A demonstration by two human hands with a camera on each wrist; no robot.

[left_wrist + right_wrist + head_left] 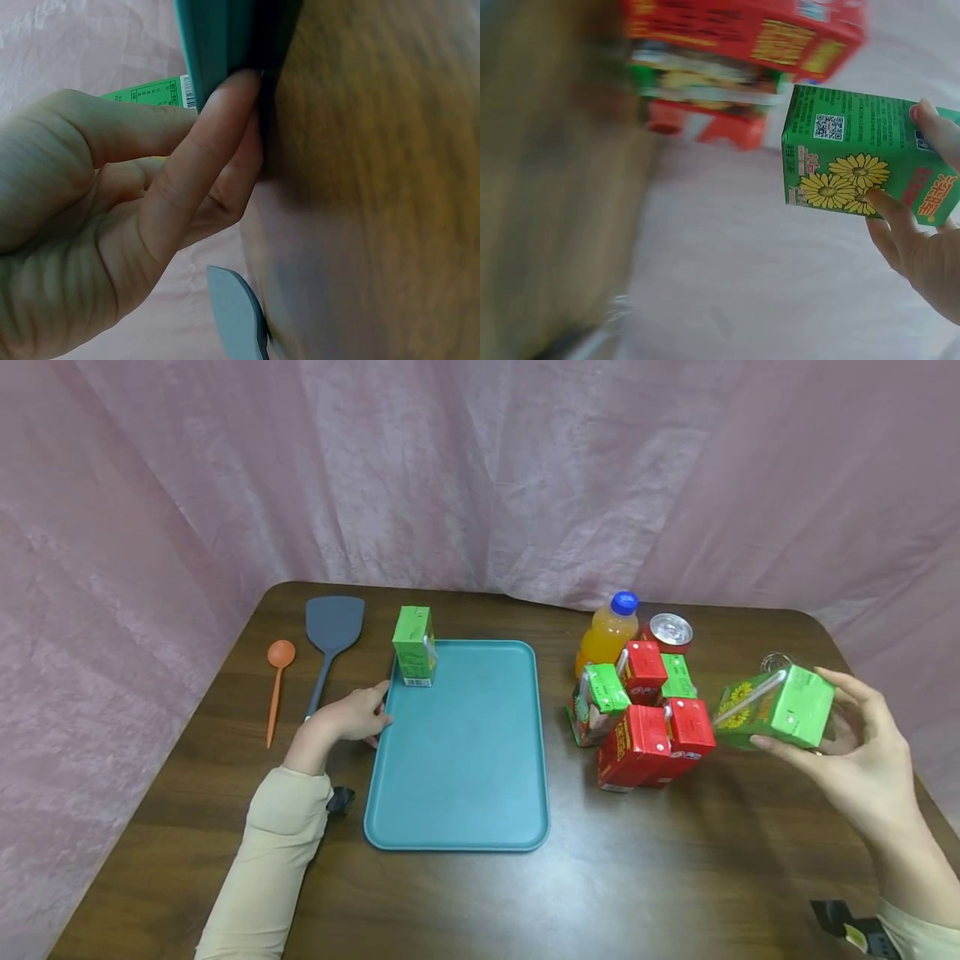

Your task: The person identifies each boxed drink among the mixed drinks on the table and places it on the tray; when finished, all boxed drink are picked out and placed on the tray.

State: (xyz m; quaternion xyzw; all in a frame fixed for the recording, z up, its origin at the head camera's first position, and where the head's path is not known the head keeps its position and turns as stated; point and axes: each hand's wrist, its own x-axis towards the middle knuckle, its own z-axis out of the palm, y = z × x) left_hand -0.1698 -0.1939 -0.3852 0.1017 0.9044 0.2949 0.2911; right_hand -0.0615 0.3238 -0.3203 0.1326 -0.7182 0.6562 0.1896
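My right hand (pixel 862 752) holds a green drink carton (pixel 776 706) with yellow flowers, tilted above the table at the right. Its thumb and fingers grip the carton's sides, as the right wrist view shows too. At the left edge of a blue-green tray (pixel 461 752), my left hand (pixel 348 714) pinches the rim; in the left wrist view one finger lies under it. Another green carton (pixel 414 647) stands upright at the tray's far left corner. Several red cartons (pixel 637 747) and green cartons (pixel 597 703) stand grouped to the right of the tray.
Behind the cartons are an orange drink bottle (pixel 609 631) with a blue cap and a can (pixel 670 631). A wire whisk (pixel 776 662) is partly hidden behind the held carton. Left of the tray lie a grey spatula (pixel 333 627) and an orange spoon (pixel 279 672).
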